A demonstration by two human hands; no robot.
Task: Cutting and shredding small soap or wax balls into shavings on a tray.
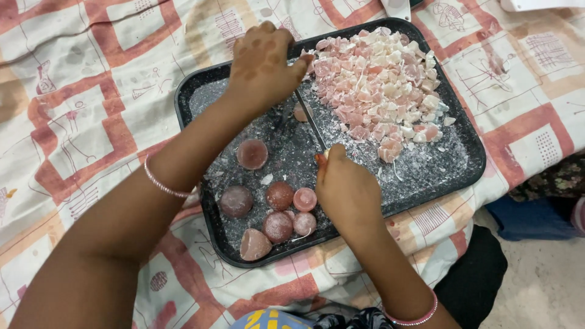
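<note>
Both hands work over a black tray [469, 159]: right hand [346, 190] grips a knife [308, 116], left hand [263, 64] fingers pressing its tip beside pink chopped pieces [384, 79].

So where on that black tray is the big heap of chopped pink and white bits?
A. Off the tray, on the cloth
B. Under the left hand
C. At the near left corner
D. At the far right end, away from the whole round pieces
D: the heap of chopped pink and white bits fills the far right part of the black tray, while the whole round pieces sit near left.
</note>
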